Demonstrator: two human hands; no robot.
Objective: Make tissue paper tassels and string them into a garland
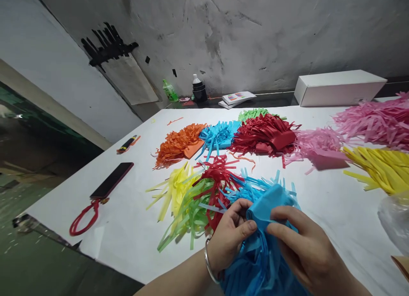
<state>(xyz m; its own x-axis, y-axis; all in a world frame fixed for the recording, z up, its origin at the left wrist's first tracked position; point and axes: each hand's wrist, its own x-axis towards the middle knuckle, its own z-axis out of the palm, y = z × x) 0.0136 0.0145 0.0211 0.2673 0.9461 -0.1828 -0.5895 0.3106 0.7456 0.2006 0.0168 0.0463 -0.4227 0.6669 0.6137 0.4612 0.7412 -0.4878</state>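
Blue fringed tissue paper point(266, 202) hangs between my two hands near the table's front edge, its uncut band folded over at the top and its strips trailing below. My left hand point(234, 234), with a silver bangle at the wrist, pinches the left side of the band between thumb and fingers. On the other side my right hand point(302, 240) grips the band's right edge with bent fingers. Just beyond lie more blue strips, partly covered by the held paper. Left of them rest red strips point(219, 172), green strips point(196, 206) and yellow strips point(179, 185).
Fringed bundles line the back: orange point(182, 142), blue point(219, 134), dark red point(268, 136), pink point(322, 145) and yellow point(383, 168). A phone point(111, 181) with a red strap and a yellow-black cutter point(128, 143) lie left. A white box point(338, 87) stands by the wall.
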